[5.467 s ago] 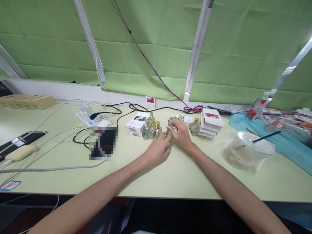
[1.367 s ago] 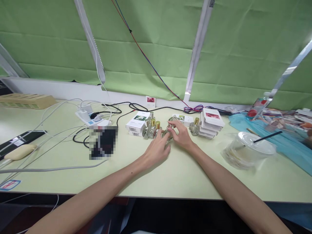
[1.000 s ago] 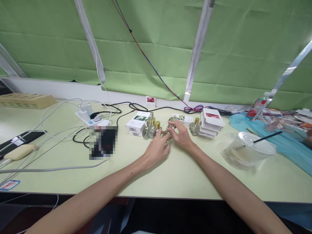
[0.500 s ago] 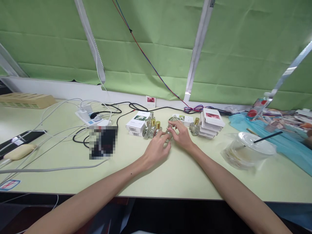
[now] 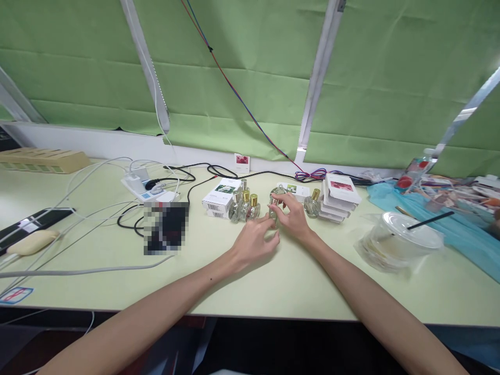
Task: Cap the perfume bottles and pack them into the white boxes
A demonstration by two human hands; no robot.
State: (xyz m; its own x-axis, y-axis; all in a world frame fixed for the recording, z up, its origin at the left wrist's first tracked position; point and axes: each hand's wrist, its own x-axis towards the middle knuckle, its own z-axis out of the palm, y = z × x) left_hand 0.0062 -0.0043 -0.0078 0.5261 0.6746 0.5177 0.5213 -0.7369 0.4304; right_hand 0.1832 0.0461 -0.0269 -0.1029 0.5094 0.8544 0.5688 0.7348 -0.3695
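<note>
A clear glass perfume bottle (image 5: 272, 214) stands on the table between my two hands. My right hand (image 5: 292, 214) is closed on its top from the right, thumb and fingers around the neck. At the bottle's lower left, my left hand (image 5: 255, 240) lies with its fingertips close to or touching the glass; its thumb is held apart from the fingers. Behind my right fingers is another round glass bottle (image 5: 278, 190), partly hidden. Several gold-capped perfume bottles (image 5: 253, 208) cluster left of my hands. One more gold-capped bottle (image 5: 312, 205) stands to the right.
White flower-printed boxes (image 5: 222, 192) lie left of the bottles, and a stack of white boxes (image 5: 339, 195) is at right. A bagged drink cup (image 5: 402, 239) with a black straw sits farther right. Cables and a power strip (image 5: 144, 190) spread over the left side.
My left hand has shifted slightly right, its fingers moving lower along the bottle and uncovering the gold-capped bottles more. My right hand stays nearly in place on the bottle.
</note>
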